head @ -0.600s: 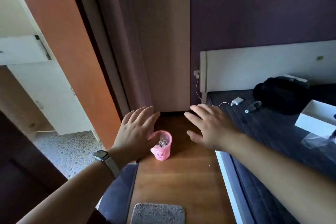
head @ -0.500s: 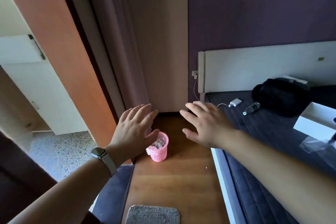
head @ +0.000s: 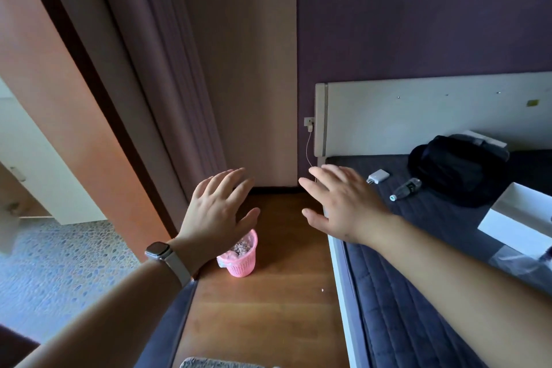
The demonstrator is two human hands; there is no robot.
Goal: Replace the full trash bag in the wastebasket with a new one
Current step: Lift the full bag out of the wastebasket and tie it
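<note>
A person stands in a narrow strip of wooden floor point(head: 268, 308) between a doorway and a bed, both bare arms stretched forward and down. The left hand point(head: 218, 212) is spread flat, palm down, fingers apart and holding nothing; a watch point(head: 159, 251) with a pale strap sits on its wrist. The right hand point(head: 343, 203) is likewise open and empty, fingers fanned, reaching out over the near corner of the bed. Below the left hand, on the floor, stands a small pink wastebasket point(head: 242, 260) with latticed sides. It is upright, lined with a thin trash bag point(head: 224, 257) whose edge folds over the rim, and filled close to the top with pale scraps. From this view the left palm overlaps the basket's upper left rim, though it is well above it and not touching. To the right runs the bed point(head: 418, 293), covered in a dark quilted spread, with a white headboard point(head: 418, 116) against a purple wall. On the bed lie a white charger point(head: 378, 175) with a cable leading to a wall socket, a plastic bottle point(head: 406, 188) on its side, a black bag point(head: 454, 167) and a white box point(head: 519, 218). At the bottom edge is the fringe of a grey mat point(head: 224, 363). To the left, an open doorway shows a pebbled floor point(head: 59, 263).
</note>
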